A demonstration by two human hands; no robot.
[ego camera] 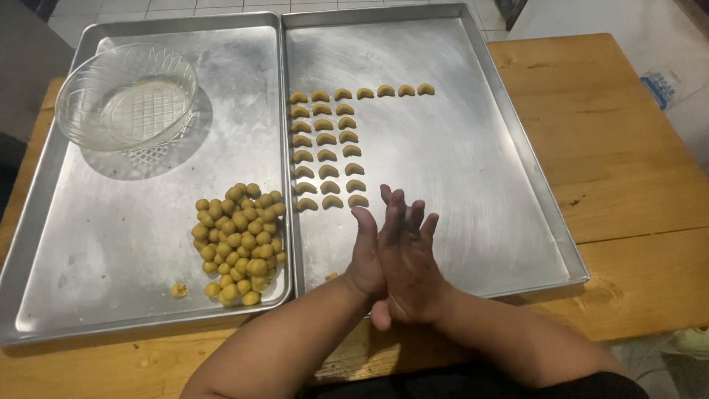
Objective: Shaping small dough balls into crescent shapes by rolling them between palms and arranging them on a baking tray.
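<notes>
Steel catches the light from two big baking trays set side by side on a worn wooden table (635,148). Over the near edge of the right tray (473,192) the person's left hand (367,258) and right hand (410,258) are pressed flat together, palm against palm, fingers pointing away and slightly fanned; whatever sits between the palms is hidden, so I cannot tell if they hold a piece of dough. Just beyond the fingertips, on that same tray, small crescent-shaped dough pieces (327,155) lie in three neat columns running away from the hands, with one row branching off to the right along the far end. A tiny scrap of dough (331,277) rests beside the left wrist, close to the seam between the trays. On the left tray (96,251), a heap of yellow-green dough balls (240,240) is piled in the near right corner, just beside the left forearm, and one stray ball (179,290) lies apart to its left. An empty cut-glass bowl (127,96) stands in the far left corner of that tray, well away from the hands.
</notes>
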